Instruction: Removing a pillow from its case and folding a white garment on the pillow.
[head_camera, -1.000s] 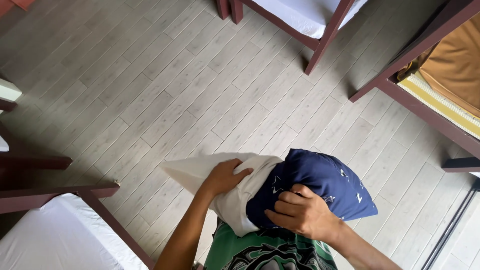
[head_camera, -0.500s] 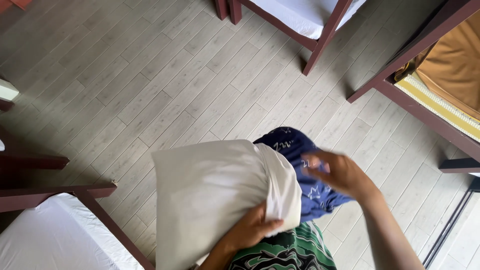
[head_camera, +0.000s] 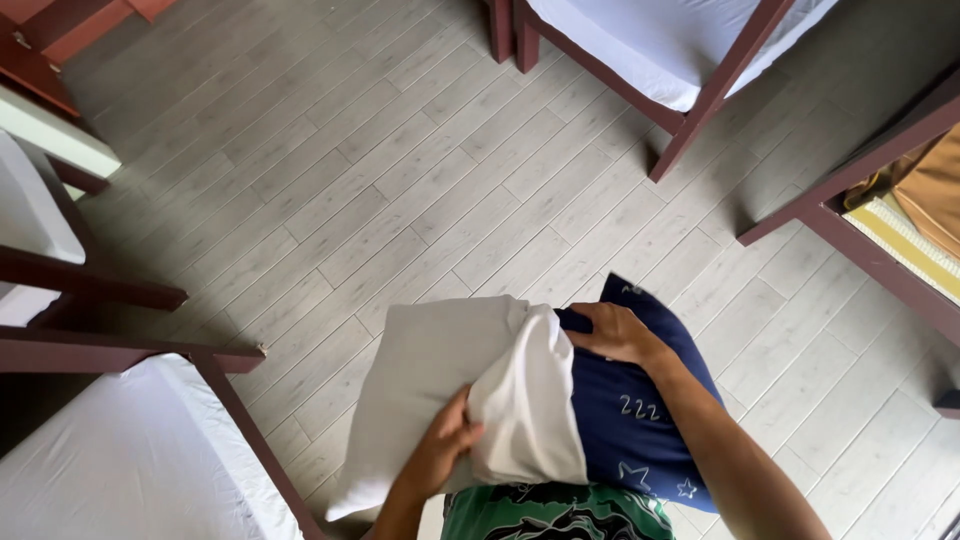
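Your left hand (head_camera: 445, 450) pinches the white pillowcase (head_camera: 450, 400) near its lower edge, fingers pressed together on a fold of the cloth. Your right hand (head_camera: 615, 333) curls its fingers closed over the top edge of the dark blue pillow (head_camera: 640, 420), right where the pillowcase ends. The pillow sits against your chest, above the pale plank floor (head_camera: 400, 170), between red-brown wooden bed frames (head_camera: 700, 110) with white mattresses (head_camera: 110, 470).

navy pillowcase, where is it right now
In the head view the navy pillowcase is low and right of centre, pulled partway over the white pillow. The right hand grips its top edge and the left hand clutches the pillow.
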